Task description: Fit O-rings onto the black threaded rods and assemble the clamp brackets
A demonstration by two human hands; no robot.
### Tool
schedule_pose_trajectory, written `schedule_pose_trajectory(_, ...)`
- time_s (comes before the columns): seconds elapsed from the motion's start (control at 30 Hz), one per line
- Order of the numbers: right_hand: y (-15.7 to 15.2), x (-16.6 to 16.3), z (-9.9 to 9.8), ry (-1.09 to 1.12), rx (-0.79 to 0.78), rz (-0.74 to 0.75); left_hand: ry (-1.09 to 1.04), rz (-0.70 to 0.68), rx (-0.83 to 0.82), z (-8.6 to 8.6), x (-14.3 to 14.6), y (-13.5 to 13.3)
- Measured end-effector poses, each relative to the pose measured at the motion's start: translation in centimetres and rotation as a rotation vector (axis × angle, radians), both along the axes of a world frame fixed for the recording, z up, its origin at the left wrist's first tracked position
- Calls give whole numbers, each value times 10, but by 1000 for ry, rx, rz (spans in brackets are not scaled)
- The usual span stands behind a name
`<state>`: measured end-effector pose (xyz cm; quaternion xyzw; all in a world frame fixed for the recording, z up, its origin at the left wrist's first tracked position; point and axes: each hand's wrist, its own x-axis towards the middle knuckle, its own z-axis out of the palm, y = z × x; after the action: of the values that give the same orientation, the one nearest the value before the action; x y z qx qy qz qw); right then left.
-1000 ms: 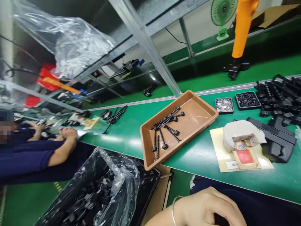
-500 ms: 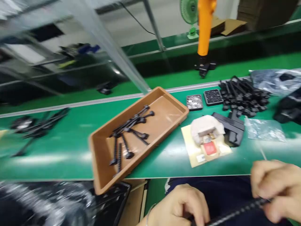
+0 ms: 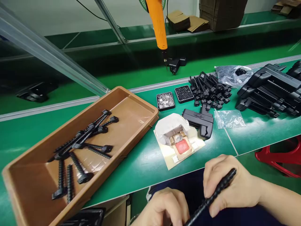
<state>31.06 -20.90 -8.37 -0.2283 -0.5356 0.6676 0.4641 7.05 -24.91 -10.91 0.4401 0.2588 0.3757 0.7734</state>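
Observation:
Low in front of me, both hands grip one black ribbed rod (image 3: 211, 196). My right hand (image 3: 231, 185) is closed round its upper end. My left hand (image 3: 166, 208) is closed on its lower end at the bottom edge of the view. A brown tray (image 3: 138, 108) on the green table (image 3: 145, 160) to the left holds several more black ribbed rods (image 3: 82, 141). An opened paper packet with a red pad (image 3: 182, 146) lies just beyond my hands.
An orange electric screwdriver (image 3: 157, 23) hangs over the belt. Two small black dishes, one of silver parts (image 3: 165, 100) and one of black parts (image 3: 183, 93), sit beside a pile of black rods (image 3: 209, 89). Black plastic housings (image 3: 268, 89), a black block (image 3: 198, 121) and clear bags (image 3: 229, 118) lie right. A red stool (image 3: 279, 157) stands below.
The view has swung right, away from the co-worker and the plastic-lined bin. My right hand came into view and took the rod's upper end, and both hands now hold it.

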Motion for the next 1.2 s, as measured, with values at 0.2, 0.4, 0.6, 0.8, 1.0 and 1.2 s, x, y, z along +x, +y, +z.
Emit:
schedule_pose_trajectory(0.2, -1, -5, 0, 25, 1, 14, -222, -123, -72, 3, 18, 8)
schedule_pose_trajectory(0.4, -1, -8, 6, -164, 194, -34, -83, 7, -35, 4, 27, 16)
schedule_pose_trajectory(0.6, -4, -10, 2, -395, 538, -327, 433, 361, 300, 15, 30, 22)
schedule_pose_trajectory(0.8, -12, -14, -9, -593, 791, -427, 524, 442, 570, 12, 36, 21)
schedule_pose_trajectory(1.0, -11, -3, -7, -531, 777, -282, 551, 396, 616, 10, 29, 18)
schedule_pose_trajectory(1.2, -9, 1, -4, -360, -21, -46, 624, 274, 729, 18, 25, 14)
